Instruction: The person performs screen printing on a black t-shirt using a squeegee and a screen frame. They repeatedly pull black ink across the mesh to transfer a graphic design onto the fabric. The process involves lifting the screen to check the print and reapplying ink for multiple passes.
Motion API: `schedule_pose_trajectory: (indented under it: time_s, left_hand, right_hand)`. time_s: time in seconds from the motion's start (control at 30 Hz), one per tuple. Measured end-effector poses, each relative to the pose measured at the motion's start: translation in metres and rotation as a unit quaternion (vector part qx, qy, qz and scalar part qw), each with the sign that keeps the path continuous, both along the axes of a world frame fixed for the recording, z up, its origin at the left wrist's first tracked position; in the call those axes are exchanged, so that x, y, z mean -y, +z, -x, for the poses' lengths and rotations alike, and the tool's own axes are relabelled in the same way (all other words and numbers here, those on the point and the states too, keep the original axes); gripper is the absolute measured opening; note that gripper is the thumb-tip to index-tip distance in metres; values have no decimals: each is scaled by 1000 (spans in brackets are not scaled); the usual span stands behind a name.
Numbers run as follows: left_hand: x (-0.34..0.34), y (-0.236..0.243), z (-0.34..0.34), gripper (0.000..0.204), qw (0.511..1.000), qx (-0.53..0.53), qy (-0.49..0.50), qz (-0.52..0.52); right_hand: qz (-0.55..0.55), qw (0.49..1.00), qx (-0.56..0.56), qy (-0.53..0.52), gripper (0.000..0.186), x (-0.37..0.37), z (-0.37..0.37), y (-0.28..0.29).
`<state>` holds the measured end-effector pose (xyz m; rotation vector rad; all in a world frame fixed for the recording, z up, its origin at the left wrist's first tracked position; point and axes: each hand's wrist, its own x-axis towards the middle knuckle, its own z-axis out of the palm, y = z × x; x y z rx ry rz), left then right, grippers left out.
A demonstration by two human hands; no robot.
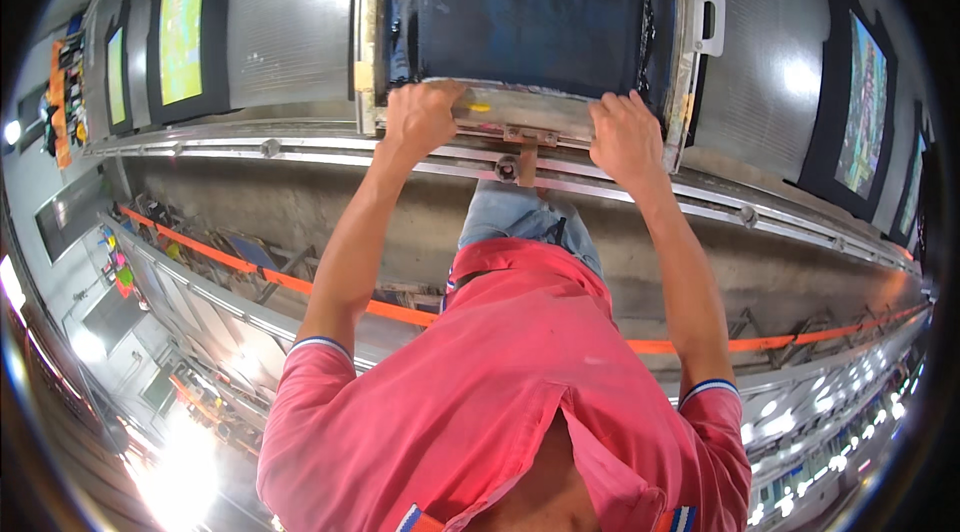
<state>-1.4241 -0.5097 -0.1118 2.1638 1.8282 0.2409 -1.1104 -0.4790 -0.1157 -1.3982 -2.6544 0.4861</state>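
A screen-printing frame [683, 52] lies straight in front of me, its mesh [530, 12] coated with dark blue-black ink. Glossy, thicker ink runs down both sides of the mesh. At the left of the frame's near rail [520, 110], my left hand [422, 120] is closed with fingers curled over the edge. My right hand [628, 137] grips the same rail near its right end. Both arms reach forward, and the fingertips are partly hidden. A metal bracket [531, 136] sits at the rail's middle, between my hands.
A white handle [711, 22] sticks out on the frame's right side. Along the long grey table [285, 12] lie a yellow-green print [185, 27] on the left and a multicoloured print [862, 107] on the right. A metal guide rail [300, 149] runs along the near edge. Behind me stretches an orange bar [220, 250].
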Motion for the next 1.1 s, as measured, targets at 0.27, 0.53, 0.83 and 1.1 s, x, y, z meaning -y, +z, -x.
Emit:
schedule_pose_trajectory:
  time_s: [0.27, 0.53, 0.83, 1.1]
  left_hand:
    - [-116, 37, 13, 32, 995, -78, -44, 47]
    - [-378, 4, 38, 26, 984, -92, -66, -138]
    - [-553, -22, 48, 23, 969, -126, -65, -201]
    - [-417, -27, 34, 24, 982, -111, -74, -135]
  right_hand:
    - [10, 998, 16, -53, 17, -97, 8, 29]
    - [-65, 995, 62, -29, 24, -369, 18, 23]
    - [-111, 988, 99, -49, 28, -533, 22, 2]
    - [-104, 992, 75, -11, 21, -402, 17, -11]
